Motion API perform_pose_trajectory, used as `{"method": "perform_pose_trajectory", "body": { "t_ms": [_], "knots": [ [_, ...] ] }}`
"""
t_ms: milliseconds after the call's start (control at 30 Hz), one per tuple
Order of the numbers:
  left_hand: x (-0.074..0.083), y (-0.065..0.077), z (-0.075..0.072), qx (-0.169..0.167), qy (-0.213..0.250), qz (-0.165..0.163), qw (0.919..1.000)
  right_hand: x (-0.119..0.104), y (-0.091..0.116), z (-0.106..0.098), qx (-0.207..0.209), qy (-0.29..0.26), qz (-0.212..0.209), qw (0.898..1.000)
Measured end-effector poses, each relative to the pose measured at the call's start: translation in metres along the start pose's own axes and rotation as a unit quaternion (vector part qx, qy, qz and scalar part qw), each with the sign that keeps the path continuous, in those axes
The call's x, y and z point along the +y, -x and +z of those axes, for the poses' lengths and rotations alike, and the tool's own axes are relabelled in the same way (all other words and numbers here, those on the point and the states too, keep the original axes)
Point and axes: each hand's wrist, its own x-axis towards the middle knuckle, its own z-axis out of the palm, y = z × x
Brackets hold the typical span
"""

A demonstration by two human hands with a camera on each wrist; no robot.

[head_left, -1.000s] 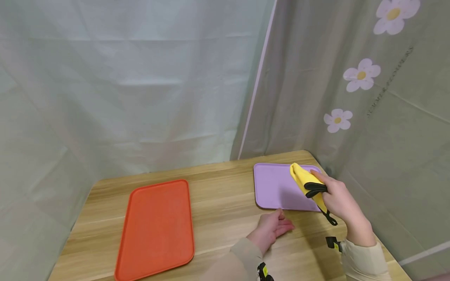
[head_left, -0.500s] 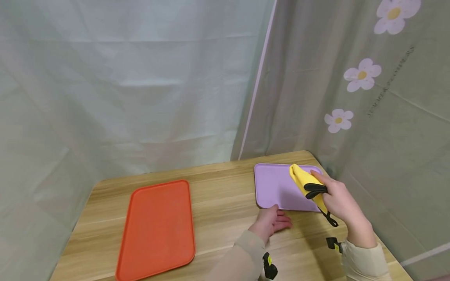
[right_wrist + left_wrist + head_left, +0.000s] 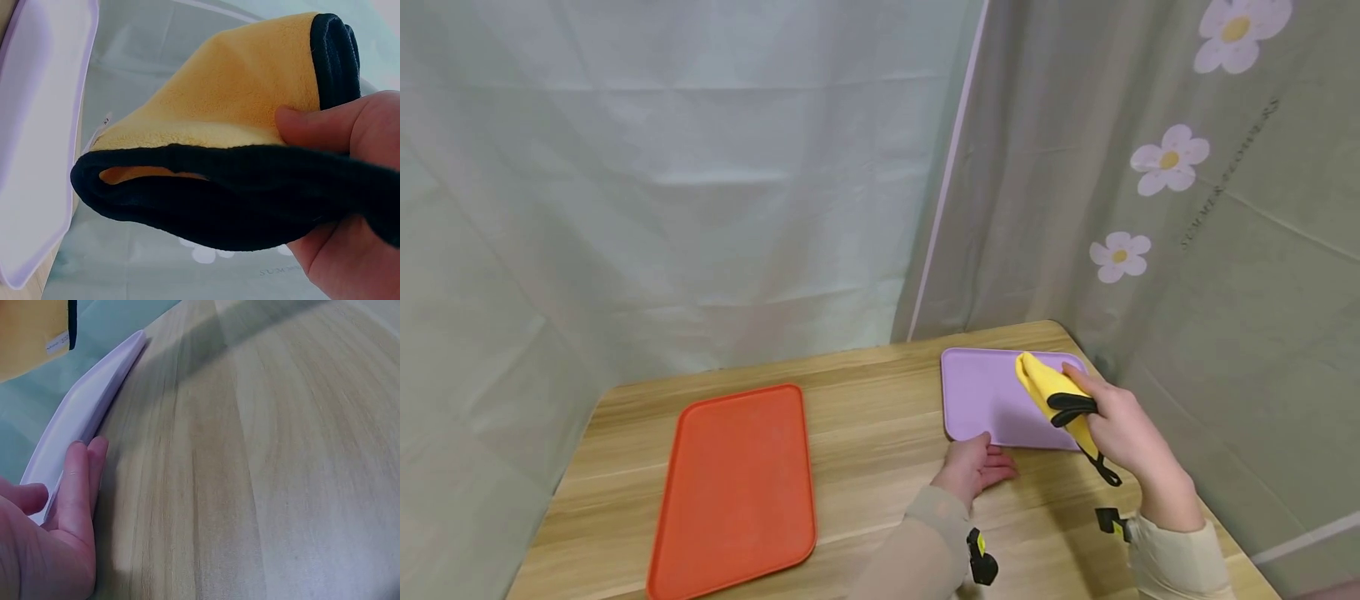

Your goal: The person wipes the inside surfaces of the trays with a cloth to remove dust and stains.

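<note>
My right hand (image 3: pixel 1126 425) holds a folded yellow cloth (image 3: pixel 212 87) with black edging, thumb on top in the right wrist view. In the head view the yellow cloth appears above the right part of a purple tray (image 3: pixel 973 392), its black loop hanging down. At the tray's near edge is my left hand (image 3: pixel 972 468), thumb by the rim and fingers extended to the right. The left wrist view shows that hand's straight fingers (image 3: pixel 76 487) along the outer side of the tray (image 3: pixel 81 412), thumb over its rim.
A larger orange-red tray (image 3: pixel 737 483) lies on the left of the wooden table (image 3: pixel 872 450). Grey-green curtains (image 3: pixel 737 183) hang behind and at both sides, with white flowers (image 3: pixel 1120 257) on the right one. The purple tray lies near the table's far right corner.
My left hand has moved slightly up and forward to the near rim of the purple tray. The right hand and the yellow cloth stay almost in place.
</note>
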Motion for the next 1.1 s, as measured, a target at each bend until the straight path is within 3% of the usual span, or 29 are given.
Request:
{"method": "perform_pose_trajectory", "body": {
  "t_ms": [500,767,933,1100],
  "knots": [
    [0.000,0.002,0.002,0.063,0.014,0.017,0.9978,-0.003,0.009,-0.003,0.002,-0.003,-0.010,1.000],
    [-0.004,0.005,0.005,0.129,0.011,0.046,0.9905,-0.006,0.007,-0.006,-0.006,-0.002,-0.017,1.000],
    [-0.004,0.009,0.004,0.120,-0.001,0.046,0.9917,-0.009,0.006,-0.006,-0.006,0.000,-0.014,1.000],
    [-0.003,0.009,0.002,0.138,-0.005,0.081,0.9872,-0.011,0.005,-0.004,-0.001,-0.005,-0.018,1.000]
  ]
}}
